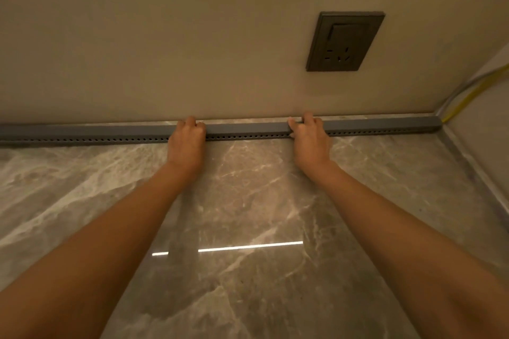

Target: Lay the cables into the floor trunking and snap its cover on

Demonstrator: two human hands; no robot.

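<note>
No writing, label or number is legible anywhere in view

Home interior: polished marble floor [248, 215], painted wall [165, 36], dark socket [345, 41].

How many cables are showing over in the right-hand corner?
2: a yellow cable and a pale cable just left of it, both running down to the right end of the trunking. More may be hidden inside the trunking.
</note>
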